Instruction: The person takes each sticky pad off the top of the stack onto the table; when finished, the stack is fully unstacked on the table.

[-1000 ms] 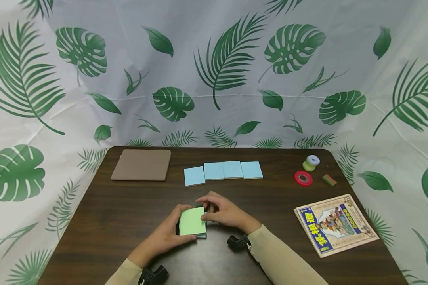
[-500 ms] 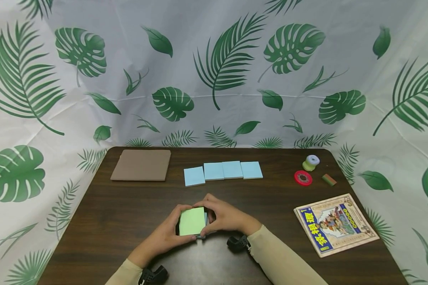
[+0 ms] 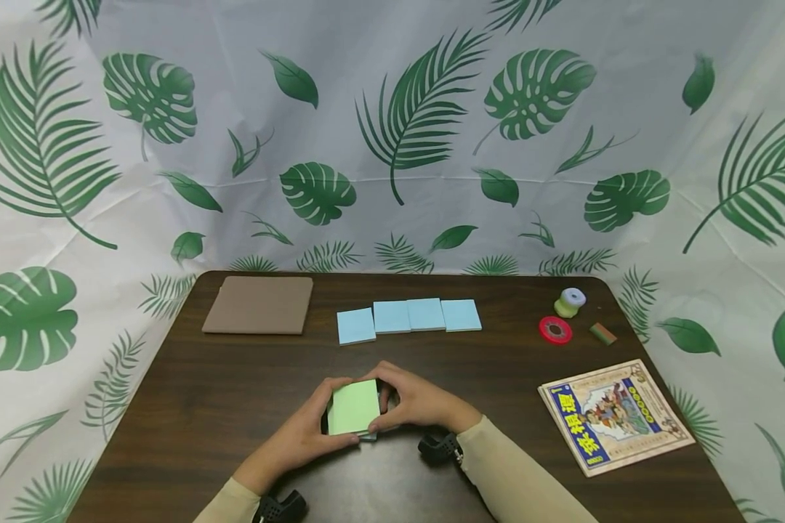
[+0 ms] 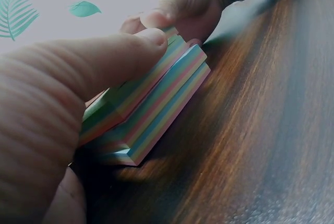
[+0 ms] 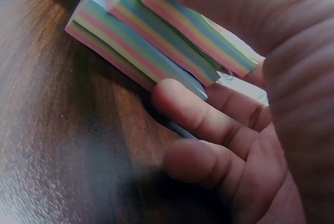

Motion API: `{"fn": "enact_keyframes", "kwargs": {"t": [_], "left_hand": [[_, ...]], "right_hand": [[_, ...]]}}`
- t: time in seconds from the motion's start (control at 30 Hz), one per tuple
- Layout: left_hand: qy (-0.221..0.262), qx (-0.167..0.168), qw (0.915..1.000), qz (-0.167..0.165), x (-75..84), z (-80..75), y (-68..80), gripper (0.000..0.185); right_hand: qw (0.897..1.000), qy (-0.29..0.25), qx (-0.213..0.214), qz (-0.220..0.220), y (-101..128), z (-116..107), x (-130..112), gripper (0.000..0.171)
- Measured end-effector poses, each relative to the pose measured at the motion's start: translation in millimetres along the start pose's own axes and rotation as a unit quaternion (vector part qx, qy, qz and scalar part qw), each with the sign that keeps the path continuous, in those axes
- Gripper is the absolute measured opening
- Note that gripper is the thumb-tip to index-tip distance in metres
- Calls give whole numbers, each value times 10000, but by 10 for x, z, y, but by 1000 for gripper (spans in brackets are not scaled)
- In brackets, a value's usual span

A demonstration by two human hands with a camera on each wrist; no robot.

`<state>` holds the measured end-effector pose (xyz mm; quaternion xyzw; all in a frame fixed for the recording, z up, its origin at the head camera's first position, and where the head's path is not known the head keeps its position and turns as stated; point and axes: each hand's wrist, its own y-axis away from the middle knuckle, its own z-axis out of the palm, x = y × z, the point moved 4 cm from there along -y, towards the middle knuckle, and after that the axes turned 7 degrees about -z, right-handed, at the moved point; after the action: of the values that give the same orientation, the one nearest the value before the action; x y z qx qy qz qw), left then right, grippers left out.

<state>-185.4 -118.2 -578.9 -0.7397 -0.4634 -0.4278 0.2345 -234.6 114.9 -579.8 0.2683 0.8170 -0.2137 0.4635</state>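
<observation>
A stack of sticky note pads (image 3: pixel 355 408) with a light green top sheet is between the two hands, near the table's middle. Along its sides run pink, yellow, green and blue stripes, and the pads (image 4: pixel 167 96) are not quite flush in the left wrist view. My left hand (image 3: pixel 301 430) grips the stack's left side, thumb at the near edge. On the right side, my right hand (image 3: pixel 421 399) holds it between the thumb at the near corner and fingers at the far corner. In the right wrist view, two fingertips (image 5: pixel 175 98) lie low beside the pads; some fingers are hidden.
Several light blue sticky note pads (image 3: pixel 391 317) lie in a row further back. A brown flat board (image 3: pixel 259 305) is back left. At right are a comic-style booklet (image 3: pixel 618 415), a red ring (image 3: pixel 555 330), a yellow-and-white spool-like object (image 3: pixel 569 302) and a small striped block (image 3: pixel 603 334).
The right hand's fingers have gone from the top sheet's right edge to round the stack's right side. The green top pad has shifted slightly right. The left hand keeps its place.
</observation>
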Motion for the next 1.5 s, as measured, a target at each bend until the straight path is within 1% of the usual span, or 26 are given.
{"fn": "enact_keyframes", "kwargs": {"t": [0.27,0.33,0.4,0.47,0.53,0.6,0.7,0.83,0.97,1.07,1.13,1.23,1.37,1.43,1.5], "left_hand": [[-36,-26,9998,-207,-4,17,6,99],[-45,-9,9997,-256,-7,17,4,102],[-35,16,9996,-272,-11,13,1,106],[-33,35,9996,-280,-17,9,-3,110],[-34,55,9997,-247,-23,5,-10,114],[-64,72,9997,-213,-28,4,-17,116],[-86,80,9998,-155,-32,5,-23,115],[-123,138,9998,-28,-34,4,-25,112],[-146,169,9997,139,-29,2,-24,107],[-172,153,9996,159,-25,5,-19,105],[-179,135,9997,135,-30,9,-16,104],[-193,138,9996,130,-32,15,-11,103],[-172,92,9997,148,-29,22,-8,102],[-148,80,9998,145,-26,20,-8,101],[-141,83,9998,143,-16,15,-8,100]], "right_hand": [[9990,-389,113,185,49,-36,27,68],[9982,-526,173,225,48,-54,37,65],[9967,-724,277,236,41,-70,59,58],[9933,-1056,416,225,29,-84,81,50],[9870,-1486,584,171,17,-95,105,45],[9803,-1812,770,128,7,-107,128,44],[9735,-2000,1105,55,0,-126,156,47],[9697,-1616,1826,-107,6,-177,162,47],[9589,-902,2680,-232,35,-252,150,41],[9511,-360,3065,-163,53,-284,158,39],[9496,5,3134,-91,57,-284,166,40],[9479,638,3121,47,53,-279,163,42],[9388,1486,3102,183,51,-281,154,45],[9334,1761,3119,216,48,-290,149,46],[9301,1909,3127,277,44,-301,148,46]]}}
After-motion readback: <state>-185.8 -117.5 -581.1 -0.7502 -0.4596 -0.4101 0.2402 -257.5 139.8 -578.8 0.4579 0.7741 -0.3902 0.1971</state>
